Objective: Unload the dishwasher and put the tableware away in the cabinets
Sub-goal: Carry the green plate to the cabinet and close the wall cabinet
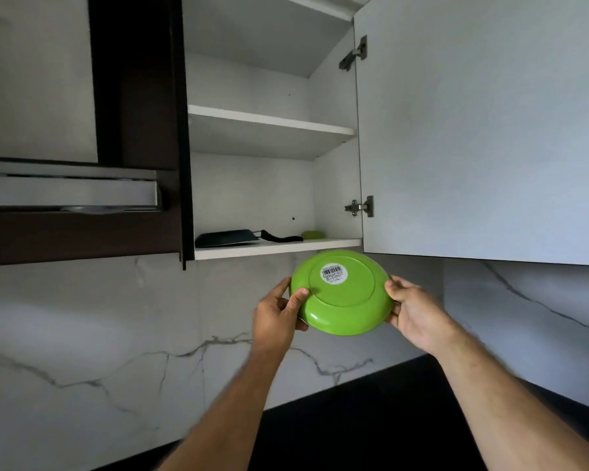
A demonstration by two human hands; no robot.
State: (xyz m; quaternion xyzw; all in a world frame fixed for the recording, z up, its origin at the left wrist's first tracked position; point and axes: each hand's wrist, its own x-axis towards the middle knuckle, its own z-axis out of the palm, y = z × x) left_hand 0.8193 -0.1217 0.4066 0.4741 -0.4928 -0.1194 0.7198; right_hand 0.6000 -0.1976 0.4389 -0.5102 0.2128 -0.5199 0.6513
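A green plate (349,309) is held up in front of me, its underside with a white barcode sticker facing the camera. My left hand (278,316) grips its left rim, thumb on the underside. My right hand (412,312) grips its right rim. The plate hangs just below the front edge of the bottom shelf (276,250) of an open wall cabinet. On that shelf lie a dark pan (227,238) with a black handle at the left and a small green item (313,234) at the back right.
The white cabinet door (483,130) stands open to the right, close above my right hand. A middle shelf (269,120) is bare. A range hood (68,190) juts out at the left. A marble backsplash (116,334) and dark counter (371,419) lie below.
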